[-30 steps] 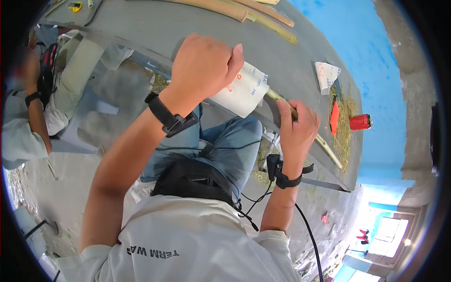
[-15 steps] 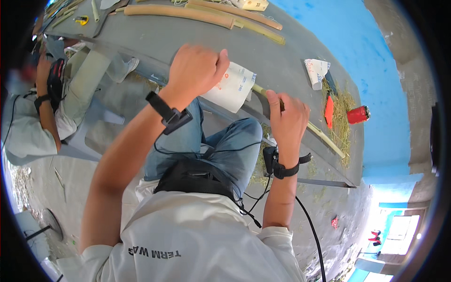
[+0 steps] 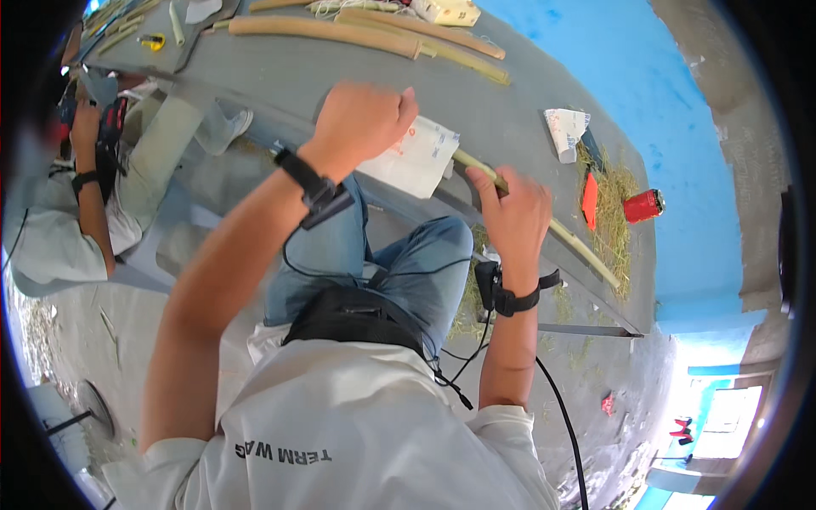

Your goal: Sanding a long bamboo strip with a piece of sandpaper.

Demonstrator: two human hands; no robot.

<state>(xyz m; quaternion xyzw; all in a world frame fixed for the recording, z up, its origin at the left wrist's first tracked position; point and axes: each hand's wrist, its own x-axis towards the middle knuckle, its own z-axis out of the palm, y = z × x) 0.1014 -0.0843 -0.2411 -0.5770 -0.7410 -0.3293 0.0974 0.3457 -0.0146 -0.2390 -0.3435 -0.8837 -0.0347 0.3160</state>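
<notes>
At the left edge of the frame a seated co-worker (image 3: 59, 234) shows in part, and a small yellow tool (image 3: 153, 41) lies on the grey table (image 3: 493, 115) at the upper left. Bamboo poles (image 3: 327, 36) lie across the top. At the upper centre, the person's left hand (image 3: 361, 119) is closed in a fist on a sheet of paper (image 3: 418, 160); its fingertips are hidden, so whether the stick runs on inside is hard to say. The thin stick (image 3: 586, 253) slants from the paper down to the centre right, along the table's near edge. The right hand (image 3: 518, 208) grips it, thumb on top. Further right lie a folded paper (image 3: 565, 134), an orange piece (image 3: 590, 201), straw (image 3: 614, 238) and a red can (image 3: 643, 206).
</notes>
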